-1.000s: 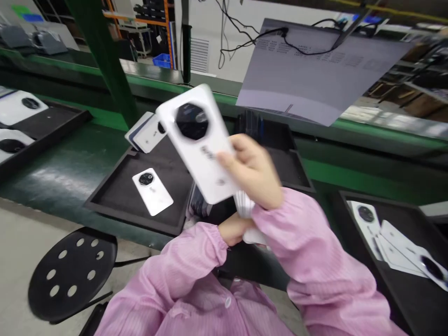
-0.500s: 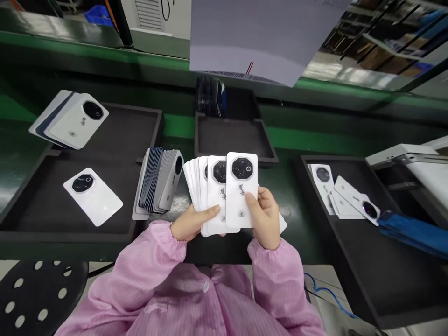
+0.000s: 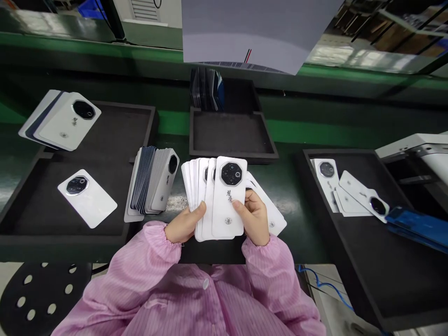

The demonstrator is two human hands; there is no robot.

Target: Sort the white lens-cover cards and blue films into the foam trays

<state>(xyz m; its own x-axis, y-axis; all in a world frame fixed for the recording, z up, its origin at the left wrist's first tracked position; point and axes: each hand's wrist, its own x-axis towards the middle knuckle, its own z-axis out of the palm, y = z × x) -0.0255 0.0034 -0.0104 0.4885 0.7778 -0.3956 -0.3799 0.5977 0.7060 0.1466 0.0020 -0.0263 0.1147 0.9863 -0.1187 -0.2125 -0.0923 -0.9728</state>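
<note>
The left hand [image 3: 182, 226] clamps a fanned stack of white panels [image 3: 199, 190]. The right hand [image 3: 256, 218] pinches the front panel [image 3: 226, 201].

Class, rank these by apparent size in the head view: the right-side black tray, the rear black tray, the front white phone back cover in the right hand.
1. Right-side black tray, partly outside the picture
2. Rear black tray
3. Front white phone back cover in the right hand

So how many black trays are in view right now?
3: the left tray, the middle tray beyond the held white panels, and the right tray, partly covered. Any stacked underneath would be hidden.
</note>
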